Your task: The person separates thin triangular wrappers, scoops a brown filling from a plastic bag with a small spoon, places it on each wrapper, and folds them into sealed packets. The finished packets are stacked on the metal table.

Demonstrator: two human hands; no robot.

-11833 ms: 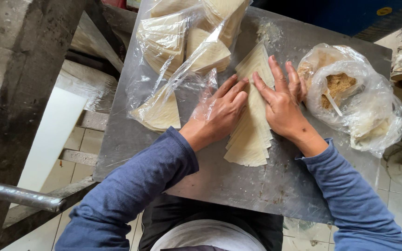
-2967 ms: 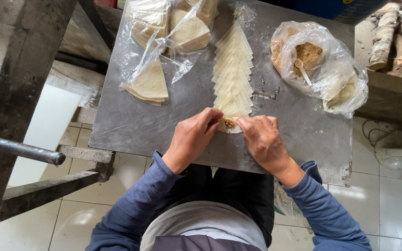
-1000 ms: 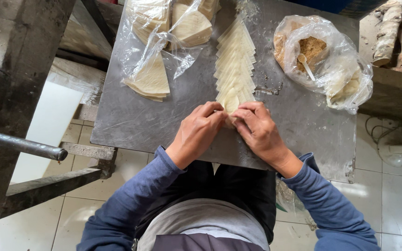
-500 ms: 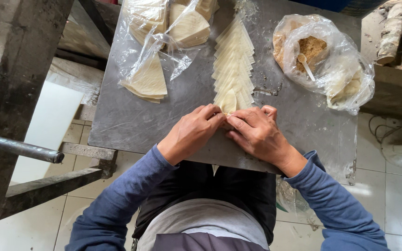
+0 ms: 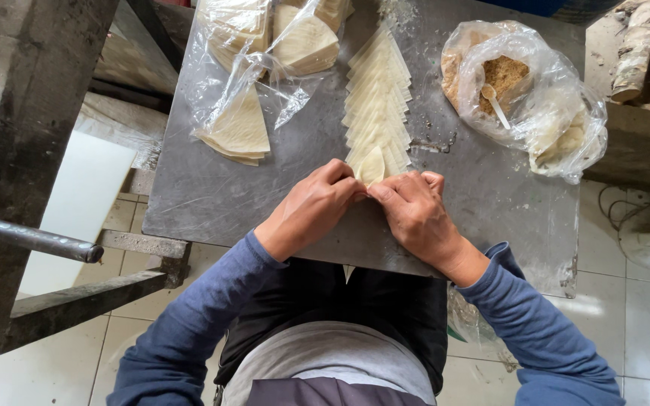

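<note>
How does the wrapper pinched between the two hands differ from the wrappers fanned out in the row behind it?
The pinched wrapper is folded and held by the left hand and right hand; the fanned row lies flat, overlapping, untouched on the metal table. Both are pale dough.

Grey metal table (image 5: 212, 188) bearing wrapper row (image 5: 378, 98), two bags (image 5: 536, 90)

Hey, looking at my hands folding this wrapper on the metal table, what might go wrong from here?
1. Both hands, left hand and right hand, pinch the thin wrapper; it might tear.
2. It lies on the fanned row of wrappers, so neighbours may shift or stick.
3. The open filling bag sits near the metal table edge and could tip.
</note>
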